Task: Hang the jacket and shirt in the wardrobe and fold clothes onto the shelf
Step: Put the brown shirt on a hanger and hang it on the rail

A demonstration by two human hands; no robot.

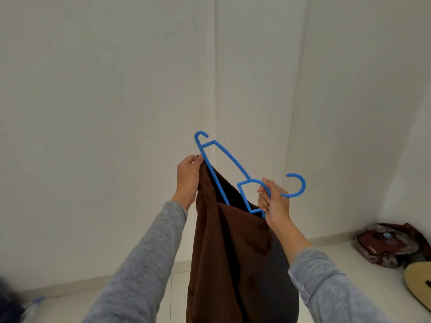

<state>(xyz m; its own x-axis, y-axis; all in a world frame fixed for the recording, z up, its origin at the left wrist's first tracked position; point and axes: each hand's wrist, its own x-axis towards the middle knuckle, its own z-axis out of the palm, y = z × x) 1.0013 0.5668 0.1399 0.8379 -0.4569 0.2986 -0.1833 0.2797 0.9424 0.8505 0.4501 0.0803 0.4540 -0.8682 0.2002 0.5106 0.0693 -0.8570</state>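
A brown garment hangs in front of me, its dark inner lining showing at the open top. A blue plastic hanger is partly pushed into that opening, one arm sticking up to the left and its hook curving out to the right. My left hand pinches the garment's upper edge beside the hanger's left arm. My right hand grips the hanger's neck just below the hook, together with the garment's edge. The garment's lower part runs out of the frame.
White walls meet in a corner behind the garment. A brown bag lies on the pale tiled floor at the right, with part of a guitar body next to it. Dark blurred things sit at the bottom left.
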